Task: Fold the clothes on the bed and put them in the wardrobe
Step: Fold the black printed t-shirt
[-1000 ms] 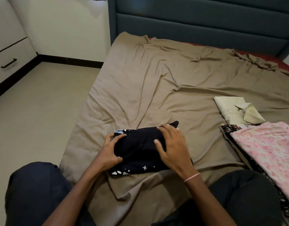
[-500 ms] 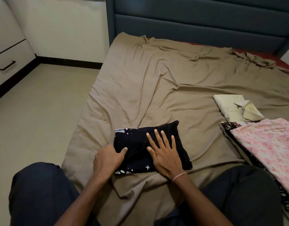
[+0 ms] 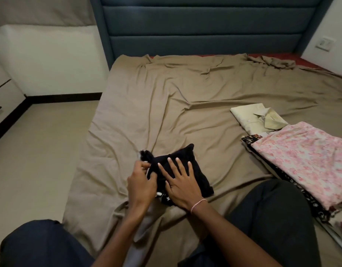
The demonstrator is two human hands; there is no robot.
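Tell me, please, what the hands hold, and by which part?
The left hand grips the folded black garment by its left edge; the right hand only presses flat on it.

Nothing in the room can be read. A white scrap between the shirt and the pink cloth carries small dark print, too tiny to make out. The black garment shows only white stars.

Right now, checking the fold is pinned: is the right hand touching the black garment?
Touching. The head view shows the right hand flat, fingers spread, on the black garment.
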